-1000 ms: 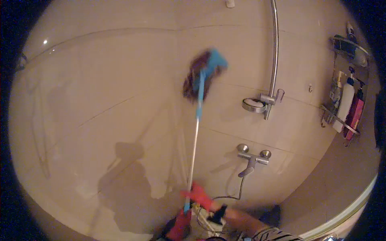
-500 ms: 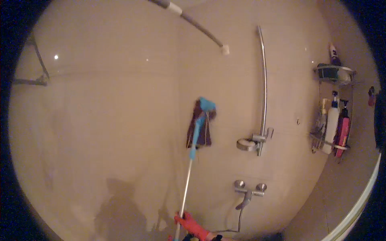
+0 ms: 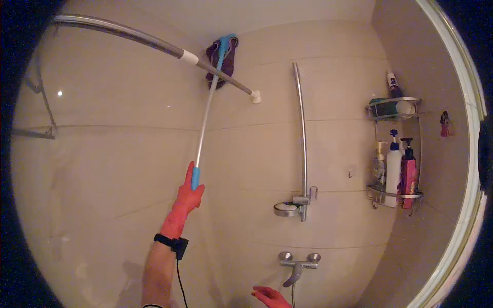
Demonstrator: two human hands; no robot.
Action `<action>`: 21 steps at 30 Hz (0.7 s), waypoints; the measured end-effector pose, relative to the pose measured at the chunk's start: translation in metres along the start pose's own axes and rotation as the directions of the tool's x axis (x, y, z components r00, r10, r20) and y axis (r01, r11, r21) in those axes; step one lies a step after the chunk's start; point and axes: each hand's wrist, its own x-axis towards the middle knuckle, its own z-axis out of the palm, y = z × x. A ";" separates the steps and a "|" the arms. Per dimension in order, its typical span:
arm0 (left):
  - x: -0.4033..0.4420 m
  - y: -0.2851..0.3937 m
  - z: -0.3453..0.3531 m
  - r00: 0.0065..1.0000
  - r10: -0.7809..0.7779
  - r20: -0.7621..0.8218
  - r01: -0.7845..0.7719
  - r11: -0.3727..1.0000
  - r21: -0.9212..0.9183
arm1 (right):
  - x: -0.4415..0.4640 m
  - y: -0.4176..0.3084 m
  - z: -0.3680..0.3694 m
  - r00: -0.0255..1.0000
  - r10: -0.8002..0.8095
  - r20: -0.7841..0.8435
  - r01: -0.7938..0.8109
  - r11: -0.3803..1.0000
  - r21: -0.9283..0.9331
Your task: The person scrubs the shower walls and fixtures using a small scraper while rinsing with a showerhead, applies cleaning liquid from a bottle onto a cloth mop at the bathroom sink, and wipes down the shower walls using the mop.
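Observation:
My left hand (image 3: 189, 196), in a red rubber glove, is closed around the blue grip at the lower end of a mop's pale pole (image 3: 206, 120). One finger lies stretched along the grip. High in the wall corner, the mop's dark purple cloth head (image 3: 221, 60) with its blue frame rests against the tiles, partly behind the curtain rod (image 3: 149, 41). At the bottom edge, my right hand (image 3: 270, 297), gloved in red too, is only partly in view. Its fingers are loosely apart and hold nothing, below the shower tap (image 3: 298, 264).
A shower riser bar (image 3: 302, 128) with a hand shower (image 3: 286, 208) stands on the tiled wall. To the right hangs a wire corner shelf (image 3: 394, 195) with several bottles. A black strap (image 3: 172, 243) with a cable is on my left wrist.
The mop head has moved up and left, from mid-wall to near the ceiling. My left hand has risen on the grip; my right hand has let go of the pole. The view has tilted.

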 end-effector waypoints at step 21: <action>-0.147 -0.203 0.005 1.000 -0.003 -0.027 0.015 0.890 0.455 | -0.059 -0.002 -0.020 0.976 0.214 0.024 -0.213 0.942 0.259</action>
